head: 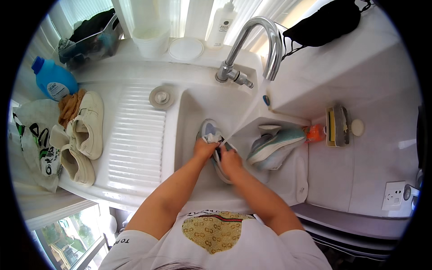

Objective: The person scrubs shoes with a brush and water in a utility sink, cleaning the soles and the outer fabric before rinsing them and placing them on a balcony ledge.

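A grey and white sneaker (211,127) is in the basin of a white sink (189,101), under a stream of water from the chrome faucet (270,64). My left hand (205,148) grips it near the tongue and laces. At the shoe's opening, the curled fingers of my right hand (231,161) hold the collar; the hand is slightly blurred and partly hides the heel. A second sneaker (277,148), pale grey and teal, leans on its side against the basin's right wall, apart from my hands.
On the left, cream shoes (90,125) stand beside the ribbed washboard (136,135), near a blue detergent bottle (55,79) and a plastic bag (37,145). A drain plug (162,97) lies by the basin rim. A sponge holder (337,125) and wall socket (394,195) are at right.
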Demonstrator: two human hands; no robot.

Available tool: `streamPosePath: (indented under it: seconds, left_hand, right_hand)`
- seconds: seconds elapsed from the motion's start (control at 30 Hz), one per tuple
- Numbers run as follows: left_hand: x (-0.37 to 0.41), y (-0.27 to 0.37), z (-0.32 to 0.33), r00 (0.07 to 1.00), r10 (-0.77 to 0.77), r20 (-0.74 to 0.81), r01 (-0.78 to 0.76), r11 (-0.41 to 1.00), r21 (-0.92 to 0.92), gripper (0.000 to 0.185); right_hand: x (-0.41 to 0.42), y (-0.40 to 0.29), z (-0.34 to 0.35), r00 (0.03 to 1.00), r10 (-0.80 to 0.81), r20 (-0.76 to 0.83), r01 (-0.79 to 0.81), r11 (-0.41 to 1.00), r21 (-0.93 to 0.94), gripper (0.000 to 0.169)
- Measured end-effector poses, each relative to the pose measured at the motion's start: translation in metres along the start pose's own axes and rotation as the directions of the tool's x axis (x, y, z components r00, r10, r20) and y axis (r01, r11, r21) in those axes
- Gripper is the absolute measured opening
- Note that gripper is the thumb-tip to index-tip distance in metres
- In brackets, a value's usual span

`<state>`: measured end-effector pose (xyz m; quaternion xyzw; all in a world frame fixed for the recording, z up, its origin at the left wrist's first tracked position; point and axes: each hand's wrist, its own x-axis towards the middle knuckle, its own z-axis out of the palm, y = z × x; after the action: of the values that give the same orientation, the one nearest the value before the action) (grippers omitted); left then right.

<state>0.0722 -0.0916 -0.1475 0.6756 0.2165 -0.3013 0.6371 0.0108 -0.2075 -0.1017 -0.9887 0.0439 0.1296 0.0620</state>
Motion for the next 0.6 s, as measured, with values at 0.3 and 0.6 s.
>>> streamPosePath:
  seconds: [0.3,0.6]
  left_hand:
    - [0.005,-0.008,0.017,0.964,0.153,-0.217,-0.11,0.975,0.195,0.061]
    - [0.012,-0.011,0.012,0.942,0.19,-0.275,-0.154,0.977,0.147,0.057]
  right_hand:
    - [-0.017,0.005,-0.006,0.998,-0.046,0.038,0.045,0.998,0.051,0.039]
    - [-0.05,0.022,-0.05,0.915,0.073,0.398,-0.074,0.997,-0.012,0.041]
